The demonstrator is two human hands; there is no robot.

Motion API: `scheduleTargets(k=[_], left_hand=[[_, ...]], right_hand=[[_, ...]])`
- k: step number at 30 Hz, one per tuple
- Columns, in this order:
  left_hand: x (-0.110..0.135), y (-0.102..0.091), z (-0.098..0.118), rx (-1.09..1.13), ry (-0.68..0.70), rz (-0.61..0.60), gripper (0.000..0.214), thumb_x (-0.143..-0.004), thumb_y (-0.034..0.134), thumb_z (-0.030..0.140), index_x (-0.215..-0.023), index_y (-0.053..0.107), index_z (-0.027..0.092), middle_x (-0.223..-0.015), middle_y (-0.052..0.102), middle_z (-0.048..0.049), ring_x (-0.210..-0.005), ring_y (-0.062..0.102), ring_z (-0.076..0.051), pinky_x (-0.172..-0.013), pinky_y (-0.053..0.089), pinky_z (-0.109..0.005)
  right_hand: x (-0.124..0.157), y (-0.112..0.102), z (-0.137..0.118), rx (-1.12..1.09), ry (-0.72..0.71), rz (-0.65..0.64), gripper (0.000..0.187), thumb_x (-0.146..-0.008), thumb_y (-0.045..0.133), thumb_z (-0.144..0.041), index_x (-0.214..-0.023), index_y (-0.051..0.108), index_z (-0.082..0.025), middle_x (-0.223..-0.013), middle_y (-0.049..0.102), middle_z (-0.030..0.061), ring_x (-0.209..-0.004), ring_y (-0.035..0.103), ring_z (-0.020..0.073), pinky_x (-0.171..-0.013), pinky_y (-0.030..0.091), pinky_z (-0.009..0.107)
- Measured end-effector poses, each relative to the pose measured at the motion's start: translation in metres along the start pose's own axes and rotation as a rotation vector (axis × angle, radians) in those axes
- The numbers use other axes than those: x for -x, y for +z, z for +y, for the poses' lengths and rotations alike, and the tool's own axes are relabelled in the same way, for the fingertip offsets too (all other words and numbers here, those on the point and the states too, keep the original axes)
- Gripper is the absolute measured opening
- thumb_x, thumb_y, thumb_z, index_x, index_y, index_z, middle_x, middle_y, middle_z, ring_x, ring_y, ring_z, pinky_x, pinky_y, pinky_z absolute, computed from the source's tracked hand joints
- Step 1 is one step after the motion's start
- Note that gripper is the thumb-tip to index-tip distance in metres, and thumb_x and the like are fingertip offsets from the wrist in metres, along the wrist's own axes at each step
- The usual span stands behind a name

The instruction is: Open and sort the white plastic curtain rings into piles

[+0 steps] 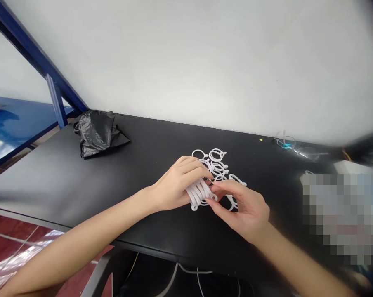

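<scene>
A stack of white plastic curtain rings (197,192), each with a small eyelet, is gathered in my left hand (178,183). The fingers of that hand curl over the rings from the left. At the stack's right side, my right hand (242,206) has thumb and forefinger pinched at the edge of a ring near its eyelet. Whether the pinched ring belongs to the stack or is separate, I cannot tell. Behind and between my hands, more loose curtain rings (217,155) lie in a heap on the black table (149,152), partly covered by my fingers.
A crumpled black plastic bag (96,134) lies at the table's back left. Eyeglasses (286,142) rest near the wall at the back right, beside a small yellow bit (260,139). A blurred-out object (344,218) occupies the right. Blue metal framing (55,99) rises at left.
</scene>
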State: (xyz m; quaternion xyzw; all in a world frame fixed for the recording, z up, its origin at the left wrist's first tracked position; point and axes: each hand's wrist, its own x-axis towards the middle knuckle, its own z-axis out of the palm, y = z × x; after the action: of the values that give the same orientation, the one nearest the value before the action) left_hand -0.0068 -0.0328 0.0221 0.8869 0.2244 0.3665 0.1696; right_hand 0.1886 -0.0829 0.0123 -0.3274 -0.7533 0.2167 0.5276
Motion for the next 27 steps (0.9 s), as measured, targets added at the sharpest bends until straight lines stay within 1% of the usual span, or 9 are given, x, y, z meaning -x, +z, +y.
scheduleTargets(k=[5,9,11,14,16,19,22,24,27], left_hand=[[0.001,0.0,0.001,0.024,-0.031,-0.069,0.022,-0.096,0.045,0.018,-0.115,0.056,0.018,-0.108,0.067,-0.009,-0.102,0.06,-0.021,-0.1,0.04,-0.039],[0.001,-0.002,0.002,0.109,-0.075,-0.095,0.032,-0.097,0.046,0.026,-0.128,0.05,0.019,-0.122,0.063,-0.0119,-0.116,0.056,-0.025,-0.104,0.039,-0.043],[0.001,-0.003,0.002,0.155,-0.109,-0.119,0.037,-0.097,0.045,0.028,-0.133,0.047,0.019,-0.127,0.061,-0.013,-0.118,0.055,-0.027,-0.105,0.038,-0.045],[-0.001,-0.004,0.004,0.233,-0.153,-0.149,0.04,-0.098,0.043,0.028,-0.137,0.044,0.02,-0.13,0.059,-0.0134,-0.118,0.054,-0.027,-0.104,0.04,-0.046],[-0.002,-0.004,0.006,0.307,-0.19,-0.156,0.039,-0.099,0.042,0.027,-0.137,0.045,0.021,-0.128,0.061,-0.0124,-0.115,0.055,-0.025,-0.103,0.041,-0.044],[-0.002,0.0,0.008,0.479,-0.278,-0.162,0.037,-0.1,0.041,0.028,-0.134,0.05,0.022,-0.118,0.065,-0.0109,-0.106,0.06,-0.023,-0.096,0.047,-0.041],[-0.001,0.005,0.009,0.759,-0.412,-0.176,0.038,-0.1,0.041,0.034,-0.133,0.053,0.019,-0.111,0.066,-0.0121,-0.096,0.065,-0.022,-0.086,0.052,-0.038],[0.0,0.009,0.011,0.927,-0.51,-0.179,0.04,-0.099,0.044,0.038,-0.131,0.054,0.017,-0.107,0.067,-0.0124,-0.092,0.066,-0.023,-0.081,0.053,-0.037],[-0.001,0.011,0.012,1.04,-0.617,-0.193,0.043,-0.095,0.051,0.042,-0.129,0.058,0.017,-0.096,0.069,-0.0103,-0.081,0.067,-0.021,-0.072,0.053,-0.033]], right_hand=[[-0.002,-0.001,-0.001,-0.023,-0.003,0.015,0.041,-0.078,0.068,-0.001,-0.11,0.067,-0.026,-0.089,0.073,0.0024,-0.068,0.069,0.0161,-0.062,0.061,0.032],[-0.003,-0.002,0.001,0.005,-0.019,0.03,0.039,-0.077,0.067,0.0,-0.106,0.067,-0.026,-0.086,0.073,0.0023,-0.07,0.069,0.0173,-0.062,0.06,0.033],[-0.003,-0.002,0.001,0.019,-0.021,0.032,0.036,-0.078,0.067,-0.001,-0.103,0.068,-0.026,-0.085,0.073,0.0025,-0.071,0.069,0.0185,-0.062,0.06,0.033],[-0.004,-0.002,-0.001,0.031,-0.029,0.009,0.031,-0.079,0.066,-0.004,-0.101,0.068,-0.026,-0.083,0.074,0.0026,-0.07,0.07,0.0186,-0.061,0.061,0.031],[-0.005,-0.001,-0.002,0.025,-0.02,-0.034,0.03,-0.079,0.066,-0.006,-0.102,0.068,-0.025,-0.083,0.074,0.0018,-0.065,0.069,0.0164,-0.058,0.06,0.029],[-0.005,-0.001,-0.002,-0.009,0.03,-0.086,0.026,-0.08,0.066,-0.008,-0.101,0.067,-0.024,-0.079,0.072,-0.0006,-0.059,0.065,0.0134,-0.055,0.059,0.026],[-0.004,-0.001,-0.003,-0.087,0.121,-0.128,0.024,-0.078,0.071,-0.015,-0.101,0.066,-0.023,-0.078,0.071,-0.0001,-0.06,0.066,0.0143,-0.057,0.059,0.027],[-0.004,0.0,-0.003,-0.143,0.159,-0.18,0.027,-0.075,0.076,-0.02,-0.1,0.066,-0.021,-0.078,0.072,0.0008,-0.06,0.065,0.0148,-0.057,0.06,0.028],[-0.004,0.002,-0.003,-0.162,0.159,-0.229,0.024,-0.075,0.076,-0.017,-0.096,0.067,-0.021,-0.08,0.073,0.0,-0.062,0.065,0.0133,-0.058,0.06,0.025]])
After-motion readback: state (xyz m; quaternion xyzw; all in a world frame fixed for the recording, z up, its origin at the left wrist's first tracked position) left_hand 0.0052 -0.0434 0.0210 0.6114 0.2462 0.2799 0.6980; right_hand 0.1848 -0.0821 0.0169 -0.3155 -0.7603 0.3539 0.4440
